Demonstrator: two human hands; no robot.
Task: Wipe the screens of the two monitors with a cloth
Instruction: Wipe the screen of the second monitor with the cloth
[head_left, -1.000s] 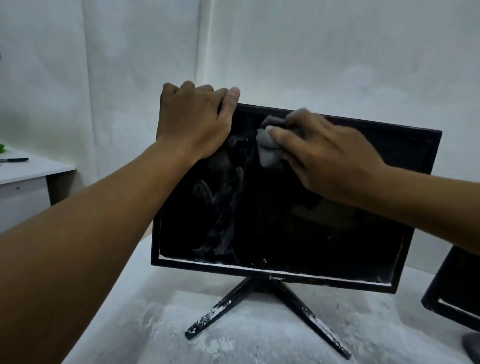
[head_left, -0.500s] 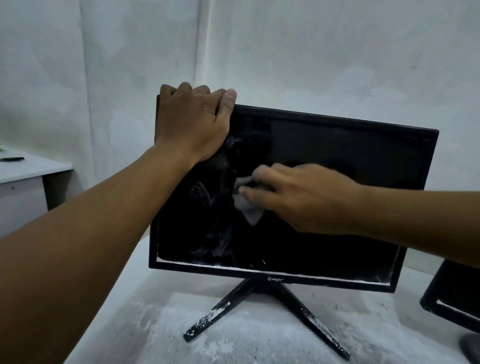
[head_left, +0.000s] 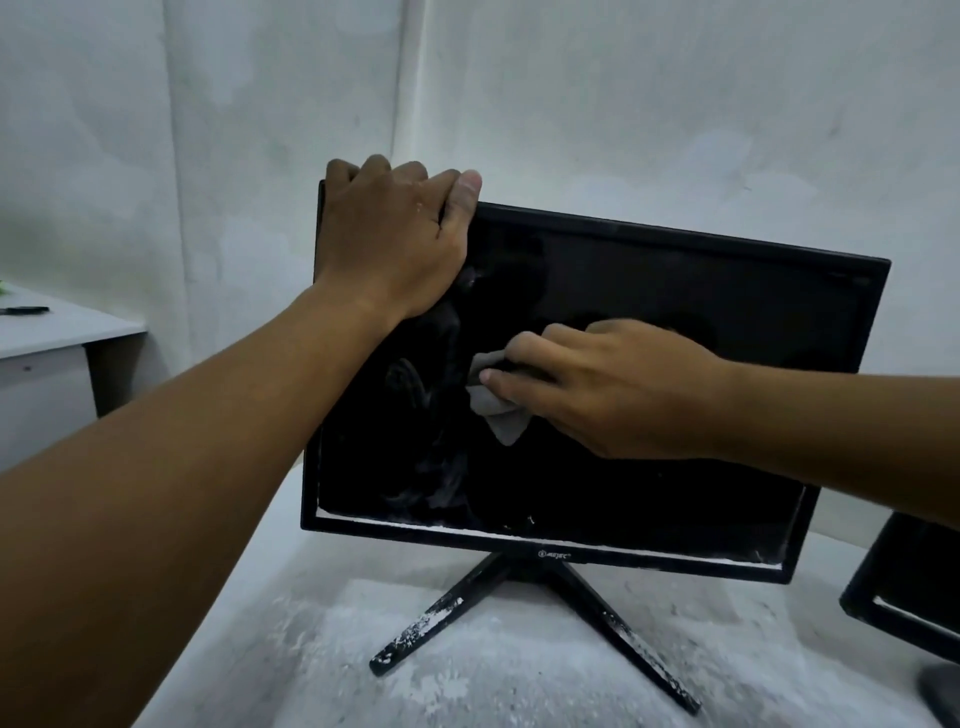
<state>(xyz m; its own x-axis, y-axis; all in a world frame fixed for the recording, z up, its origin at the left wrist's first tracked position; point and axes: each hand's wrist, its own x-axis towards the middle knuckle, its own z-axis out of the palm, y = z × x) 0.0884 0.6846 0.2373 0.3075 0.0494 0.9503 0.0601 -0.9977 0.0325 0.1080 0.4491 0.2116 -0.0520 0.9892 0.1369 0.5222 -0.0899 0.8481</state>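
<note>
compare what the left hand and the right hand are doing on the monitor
The left hand grips the top left corner of the monitor, fingers curled over its top edge; the right hand lies lower, near the middle of the screen. The left hand holds no cloth; the right hand presses a grey cloth against the glass. Both touch the same monitor.

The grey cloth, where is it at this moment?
In the head view the grey cloth lies against the screen of the centre monitor, left of its middle, under the right hand.
</note>
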